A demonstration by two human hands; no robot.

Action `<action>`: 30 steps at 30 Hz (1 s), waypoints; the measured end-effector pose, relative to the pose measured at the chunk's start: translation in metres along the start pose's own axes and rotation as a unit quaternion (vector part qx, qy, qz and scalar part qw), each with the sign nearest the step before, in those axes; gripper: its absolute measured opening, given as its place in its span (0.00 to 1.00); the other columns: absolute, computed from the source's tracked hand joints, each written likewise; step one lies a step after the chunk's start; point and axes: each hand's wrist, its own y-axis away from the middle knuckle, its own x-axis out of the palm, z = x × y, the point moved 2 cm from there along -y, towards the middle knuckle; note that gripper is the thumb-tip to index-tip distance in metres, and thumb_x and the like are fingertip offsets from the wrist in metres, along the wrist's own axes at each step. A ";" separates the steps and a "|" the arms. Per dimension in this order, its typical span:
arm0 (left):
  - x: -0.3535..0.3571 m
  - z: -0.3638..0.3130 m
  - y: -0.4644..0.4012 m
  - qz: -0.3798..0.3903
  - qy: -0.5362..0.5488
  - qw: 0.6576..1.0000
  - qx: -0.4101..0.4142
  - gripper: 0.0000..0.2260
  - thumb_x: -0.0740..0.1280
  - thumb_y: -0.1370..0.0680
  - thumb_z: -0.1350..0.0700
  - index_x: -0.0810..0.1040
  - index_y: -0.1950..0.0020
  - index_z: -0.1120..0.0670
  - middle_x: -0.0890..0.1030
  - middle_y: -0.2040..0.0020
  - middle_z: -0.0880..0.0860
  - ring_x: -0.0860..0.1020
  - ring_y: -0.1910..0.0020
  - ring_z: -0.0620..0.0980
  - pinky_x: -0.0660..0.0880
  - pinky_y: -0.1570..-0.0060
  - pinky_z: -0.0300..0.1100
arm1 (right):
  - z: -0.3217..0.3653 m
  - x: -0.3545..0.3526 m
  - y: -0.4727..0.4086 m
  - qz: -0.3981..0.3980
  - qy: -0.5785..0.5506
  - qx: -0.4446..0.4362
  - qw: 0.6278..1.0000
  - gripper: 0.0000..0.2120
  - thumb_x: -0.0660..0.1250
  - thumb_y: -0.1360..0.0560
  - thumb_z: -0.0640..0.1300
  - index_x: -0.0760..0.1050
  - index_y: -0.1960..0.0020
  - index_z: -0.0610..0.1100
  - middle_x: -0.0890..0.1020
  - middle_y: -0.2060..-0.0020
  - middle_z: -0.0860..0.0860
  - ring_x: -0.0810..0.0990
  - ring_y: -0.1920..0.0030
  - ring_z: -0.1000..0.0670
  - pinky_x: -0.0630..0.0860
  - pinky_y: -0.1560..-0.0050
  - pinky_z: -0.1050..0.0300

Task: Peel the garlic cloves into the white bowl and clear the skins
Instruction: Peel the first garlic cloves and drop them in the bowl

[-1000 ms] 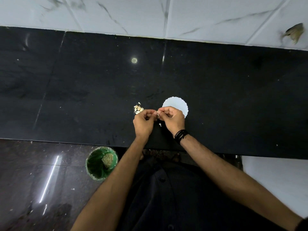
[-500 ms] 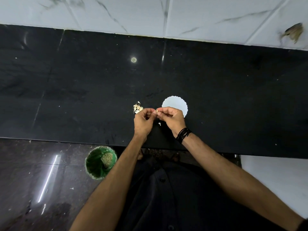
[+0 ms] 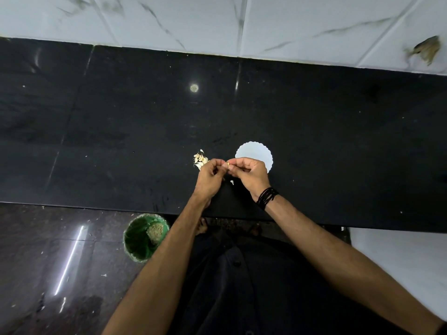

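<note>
**Garlic clove held between both hands above black counter**

A polished black stone counter (image 3: 121, 122), glossy and faintly speckled, is spanning the view, and white marble-veined wall tiles (image 3: 290, 22) are running behind it. Dark glossy floor tiles (image 3: 48, 262) are lying below the counter edge, and a round green bin (image 3: 137, 247) with ribbed walls is standing there, holding some pale crumbly waste. The person's bare forearms are reaching over dark clothing (image 3: 242, 286).

The white bowl (image 3: 256, 152), round with a scalloped rim, is sitting on the counter just behind the right hand (image 3: 251, 174), which is partly covering its near edge. A black multi-strand band (image 3: 266, 197) is circling the right wrist. The left hand (image 3: 210, 176) is curling its fingers; both hands are pinching one small pale garlic clove (image 3: 228, 164) between their fingertips, just above the counter. A small heap of papery, cream-coloured cloves and skins (image 3: 200, 159) is lying just beyond the left hand. One tiny white skin flake (image 3: 232, 182) is resting on the counter between the wrists
</note>
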 end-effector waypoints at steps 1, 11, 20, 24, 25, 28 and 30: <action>0.000 0.000 0.000 0.003 0.000 1.000 -0.003 0.06 0.64 0.17 0.60 0.79 0.48 0.60 0.83 0.58 0.54 0.77 0.65 0.40 0.74 0.62 0.34 | 0.000 0.000 0.000 0.000 0.006 -0.003 1.000 0.07 0.72 0.25 0.31 0.84 0.50 0.41 0.87 0.55 0.43 0.86 0.56 0.49 0.83 0.47 0.55; 0.001 -0.001 -0.004 0.028 -0.028 0.998 -0.044 0.06 0.61 0.16 0.57 0.76 0.51 0.53 0.79 0.59 0.49 0.73 0.63 0.43 0.72 0.58 0.40 | 0.004 0.007 0.001 -0.031 0.220 -0.120 0.968 0.08 0.70 0.24 0.33 0.85 0.50 0.42 0.86 0.56 0.52 0.85 0.56 0.56 0.80 0.49 0.65; -0.003 -0.002 -0.002 0.019 -0.033 0.999 -0.027 0.04 0.62 0.16 0.59 0.75 0.50 0.55 0.77 0.58 0.49 0.73 0.61 0.42 0.72 0.57 0.38 | 0.004 0.004 -0.002 -0.010 0.201 -0.076 0.977 0.07 0.72 0.24 0.36 0.82 0.50 0.45 0.85 0.57 0.55 0.84 0.56 0.61 0.80 0.49 0.64; -0.005 0.000 -0.005 0.043 -0.038 0.998 -0.031 0.05 0.62 0.16 0.59 0.76 0.51 0.54 0.78 0.58 0.50 0.73 0.61 0.42 0.71 0.57 0.38 | 0.005 0.003 -0.002 0.011 0.180 -0.048 0.982 0.10 0.72 0.25 0.34 0.80 0.49 0.47 0.86 0.56 0.51 0.85 0.56 0.51 0.82 0.47 0.55; -0.007 0.000 -0.006 0.056 -0.044 0.997 -0.032 0.06 0.62 0.16 0.58 0.76 0.52 0.53 0.78 0.58 0.50 0.72 0.61 0.43 0.70 0.56 0.40 | 0.007 0.002 -0.002 0.018 0.197 -0.060 0.978 0.11 0.71 0.25 0.33 0.79 0.47 0.46 0.85 0.56 0.51 0.85 0.57 0.52 0.82 0.48 0.58; -0.009 -0.003 -0.007 0.084 -0.038 0.995 -0.028 0.05 0.62 0.19 0.57 0.75 0.54 0.52 0.76 0.57 0.54 0.71 0.60 0.47 0.69 0.57 0.44 | 0.014 0.005 0.001 0.042 0.242 -0.107 0.963 0.12 0.66 0.24 0.29 0.78 0.44 0.42 0.84 0.55 0.50 0.82 0.58 0.57 0.78 0.51 0.68; -0.009 -0.007 -0.007 0.094 -0.019 0.995 -0.027 0.06 0.61 0.18 0.60 0.73 0.54 0.53 0.75 0.58 0.54 0.70 0.62 0.46 0.69 0.60 0.42 | 0.018 0.006 0.002 0.052 0.275 -0.144 0.949 0.13 0.64 0.24 0.28 0.78 0.44 0.41 0.84 0.53 0.50 0.82 0.55 0.56 0.77 0.50 0.69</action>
